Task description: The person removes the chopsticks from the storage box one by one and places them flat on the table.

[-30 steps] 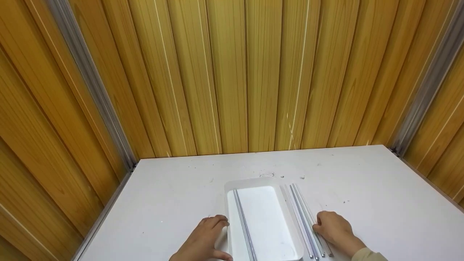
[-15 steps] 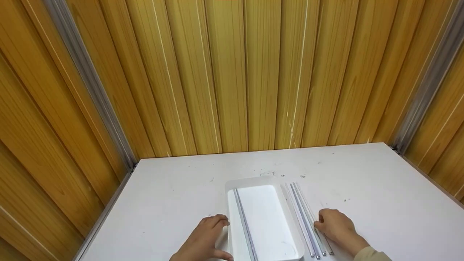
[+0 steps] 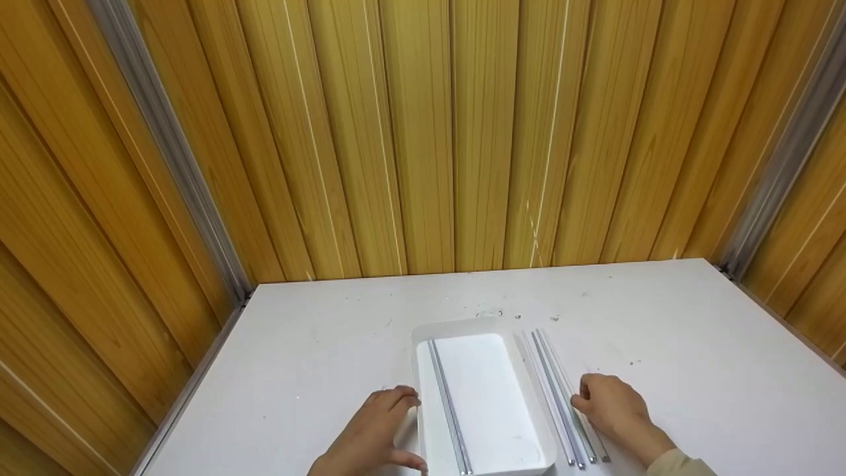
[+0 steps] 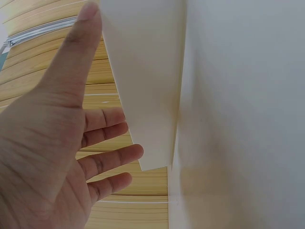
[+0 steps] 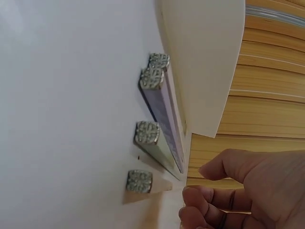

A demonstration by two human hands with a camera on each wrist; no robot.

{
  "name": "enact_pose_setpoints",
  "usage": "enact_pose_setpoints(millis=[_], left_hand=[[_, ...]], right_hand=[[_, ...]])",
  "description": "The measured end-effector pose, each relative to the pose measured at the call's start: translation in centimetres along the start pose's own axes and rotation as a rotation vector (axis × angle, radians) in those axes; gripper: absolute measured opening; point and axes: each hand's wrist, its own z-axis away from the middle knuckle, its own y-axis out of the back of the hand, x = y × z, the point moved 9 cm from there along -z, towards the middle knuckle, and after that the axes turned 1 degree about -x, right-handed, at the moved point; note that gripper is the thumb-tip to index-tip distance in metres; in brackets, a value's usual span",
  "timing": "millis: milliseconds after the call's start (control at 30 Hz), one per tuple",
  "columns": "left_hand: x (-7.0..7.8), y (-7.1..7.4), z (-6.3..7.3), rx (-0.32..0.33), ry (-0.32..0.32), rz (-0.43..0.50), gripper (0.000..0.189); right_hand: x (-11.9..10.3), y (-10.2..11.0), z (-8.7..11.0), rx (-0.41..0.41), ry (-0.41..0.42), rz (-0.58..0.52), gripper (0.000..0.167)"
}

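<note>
A white rectangular tray [image 3: 476,471] stands upright on the table, with two metal chopsticks [image 3: 449,416] lying lengthwise along its left side. My left hand [image 3: 370,430] is at the tray's left wall, fingers spread and thumb apart. In the left wrist view, the fingertips [image 4: 136,151] are by the outer wall; whether they touch it cannot be told. Several more chopsticks [image 3: 562,410] lie on the table along the tray's right side. My right hand [image 3: 615,406] is beside the rightmost chopstick [image 5: 139,181], fingers loosely curled, with a gap between thumb and fingers. Contact there is unclear.
The white table [image 3: 330,344] has small dark marks [image 3: 489,313] behind the tray. Wood-patterned panels [image 3: 423,132] rise at the back and both sides, with metal posts [image 3: 165,145] at the corners.
The head view has shifted slightly. Both hands, the tray and the chopsticks hold their places relative to each other.
</note>
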Motion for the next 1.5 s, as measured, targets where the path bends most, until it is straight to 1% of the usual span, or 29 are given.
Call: enact_pose_setpoints(millis=[233, 367, 600, 900, 1100, 1367, 1500], left_hand=[[-0.1, -0.1, 0.0, -0.008, 0.010, -0.019, 0.086], [-0.1, -0.2, 0.0, -0.021, 0.016, -0.011, 0.086], [-0.1, -0.3, -0.1, -0.033, 0.022, -0.013, 0.087], [0.0, -0.5, -0.4, -0.060, 0.049, -0.007, 0.087], [-0.1, -0.4, -0.5, -0.049, 0.051, 0.005, 0.085], [-0.4, -0.6, -0.5, -0.068, 0.069, 0.004, 0.087], [-0.3, -0.5, -0.4, -0.049, 0.045, 0.008, 0.086]], right_hand=[[-1.5, 0.3, 0.3, 0.023, 0.038, -0.005, 0.019], [-2.3, 0.5, 0.4, 0.034, 0.047, -0.014, 0.019], [-3.9, 0.7, 0.5, 0.093, 0.092, -0.023, 0.017], [-5.8, 0.6, 0.5, 0.088, 0.100, -0.055, 0.016], [-7.5, 0.5, 0.3, 0.089, 0.120, -0.076, 0.017], [-10.2, -0.6, 0.2, 0.077, 0.199, -0.126, 0.015], [-11.7, -1.4, 0.2, 0.062, 0.260, -0.159, 0.014]])
